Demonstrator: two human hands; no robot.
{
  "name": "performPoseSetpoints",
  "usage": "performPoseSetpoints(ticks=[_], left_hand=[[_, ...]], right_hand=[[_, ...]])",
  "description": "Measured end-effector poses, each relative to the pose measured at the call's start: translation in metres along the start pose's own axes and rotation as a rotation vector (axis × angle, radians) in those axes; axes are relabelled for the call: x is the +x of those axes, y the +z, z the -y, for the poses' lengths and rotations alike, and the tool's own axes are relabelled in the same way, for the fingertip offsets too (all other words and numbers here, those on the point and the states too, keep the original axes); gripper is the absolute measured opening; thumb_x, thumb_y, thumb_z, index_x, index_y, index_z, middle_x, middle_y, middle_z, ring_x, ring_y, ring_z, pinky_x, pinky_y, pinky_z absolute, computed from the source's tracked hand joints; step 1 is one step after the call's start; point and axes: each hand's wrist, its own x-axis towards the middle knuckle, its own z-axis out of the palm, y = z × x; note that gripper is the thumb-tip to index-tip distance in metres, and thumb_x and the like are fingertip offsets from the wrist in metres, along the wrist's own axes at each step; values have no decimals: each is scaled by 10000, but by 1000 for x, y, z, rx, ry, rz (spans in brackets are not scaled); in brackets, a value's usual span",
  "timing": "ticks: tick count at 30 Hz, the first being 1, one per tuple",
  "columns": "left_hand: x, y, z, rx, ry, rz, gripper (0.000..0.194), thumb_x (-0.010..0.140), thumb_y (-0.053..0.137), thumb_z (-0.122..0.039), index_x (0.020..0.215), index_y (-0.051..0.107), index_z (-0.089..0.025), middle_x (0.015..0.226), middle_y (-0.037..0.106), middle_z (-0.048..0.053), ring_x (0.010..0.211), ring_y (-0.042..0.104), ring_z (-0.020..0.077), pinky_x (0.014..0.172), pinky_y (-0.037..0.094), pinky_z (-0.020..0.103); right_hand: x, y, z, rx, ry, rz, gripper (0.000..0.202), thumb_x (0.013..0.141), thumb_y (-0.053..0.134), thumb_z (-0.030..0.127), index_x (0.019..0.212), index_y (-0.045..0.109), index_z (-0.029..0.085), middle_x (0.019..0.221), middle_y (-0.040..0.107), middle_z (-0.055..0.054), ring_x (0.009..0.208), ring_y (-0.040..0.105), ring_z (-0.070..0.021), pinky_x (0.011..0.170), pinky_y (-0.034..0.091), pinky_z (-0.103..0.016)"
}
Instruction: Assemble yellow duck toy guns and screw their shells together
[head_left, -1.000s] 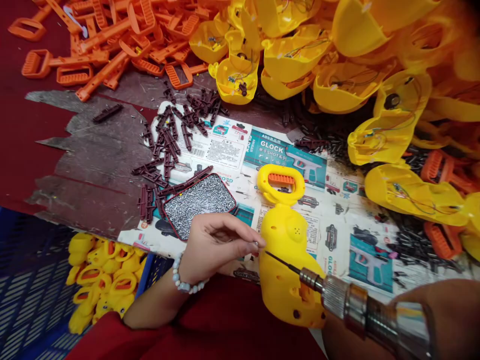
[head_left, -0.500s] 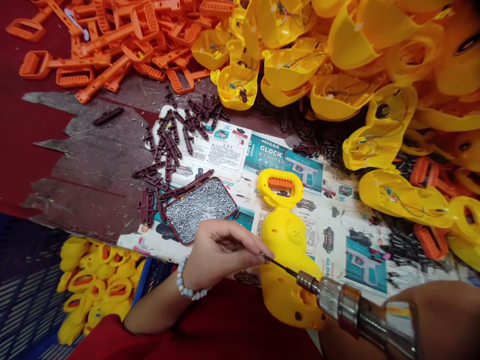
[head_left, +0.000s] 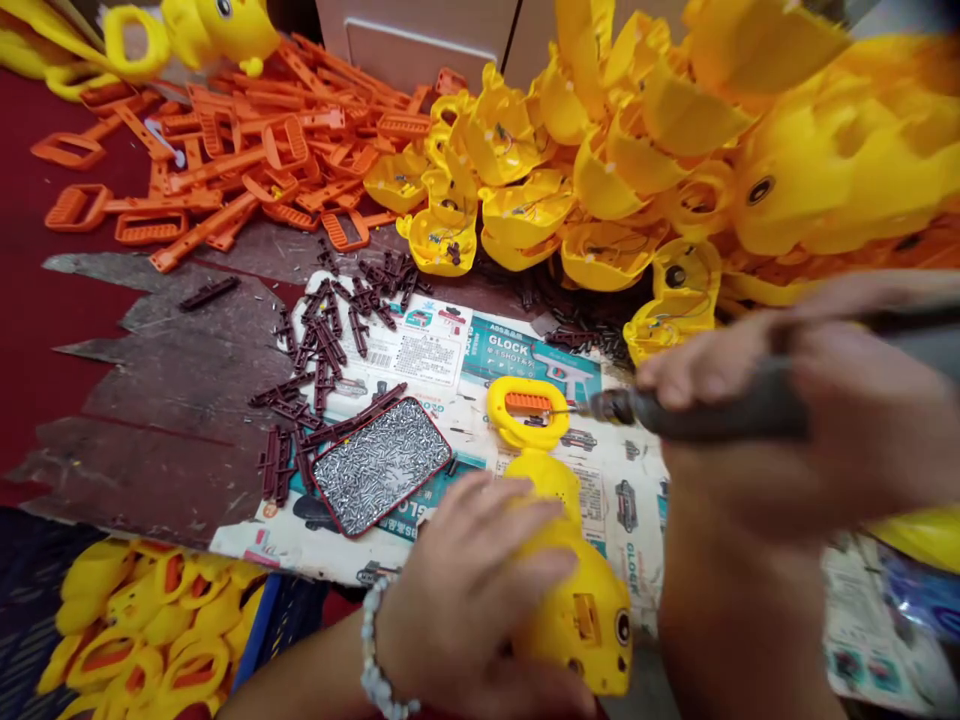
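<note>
A yellow duck toy (head_left: 600,590) with a ring-shaped handle (head_left: 561,420) lies on the printed cardboard in front of me. My left hand (head_left: 480,585), with a beaded bracelet at the wrist, is over the duck's body with its fingers spread. Motion blur makes it unclear how firmly it touches. In my right hand (head_left: 750,400), also blurred, is a power screwdriver (head_left: 720,412) held almost level. Its thin bit points left and reaches the ring handle, close to the orange grip piece (head_left: 527,402) inside. Left of the duck, a red-edged tray (head_left: 448,440) holds many small screws (head_left: 382,465).
Dark brown plastic parts (head_left: 322,335) are scattered beyond the tray. Orange handles (head_left: 247,150) are piled at the back left, open yellow duck shells (head_left: 525,205) at the back right. A blue crate (head_left: 259,625) at lower left holds yellow ducks (head_left: 150,620). The worn board (head_left: 142,390) has a jagged left edge.
My left hand has left the screwdriver's tip, where it was pinching, and spread over the duck. The screwdriver has swung up to the ring handle. My view has tilted upward.
</note>
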Motion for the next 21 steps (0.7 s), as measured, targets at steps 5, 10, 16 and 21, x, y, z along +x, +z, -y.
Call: performPoseSetpoints(ticks=[5, 10, 16, 21], left_hand=[[-11, 44, -17, 59, 280, 100, 141, 928, 520, -246, 865, 646, -244, 1075, 680, -52, 1127, 512, 149, 1124, 289, 442], [-18, 71, -13, 53, 287, 82, 201, 924, 531, -253, 764, 648, -222, 918, 684, -56, 1008, 550, 142, 1040, 392, 430], [-33, 99, -1, 53, 281, 39, 191, 918, 558, -235, 749, 648, -224, 888, 702, -82, 883, 604, 92, 911, 492, 314], [-28, 104, -2, -70, 255, 381, 136, 892, 593, -236, 777, 661, -261, 920, 704, -78, 843, 633, 108, 777, 536, 258]], right_hand=[[41, 29, -37, 95, -43, -116, 266, 647, 615, 207, 852, 448, 180, 548, 460, 74, 371, 408, -98, 379, 402, -238], [40, 28, -46, 54, -9, -89, 221, 673, 600, 209, 831, 448, 182, 487, 433, 77, 364, 405, -112, 397, 408, -243], [39, 26, -49, 38, 51, -103, 279, 644, 651, 239, 805, 430, 182, 513, 435, 67, 369, 410, -113, 392, 400, -242], [38, 23, -57, 21, 80, -97, 283, 666, 673, 255, 756, 414, 188, 471, 426, 61, 382, 396, -119, 414, 396, -245]])
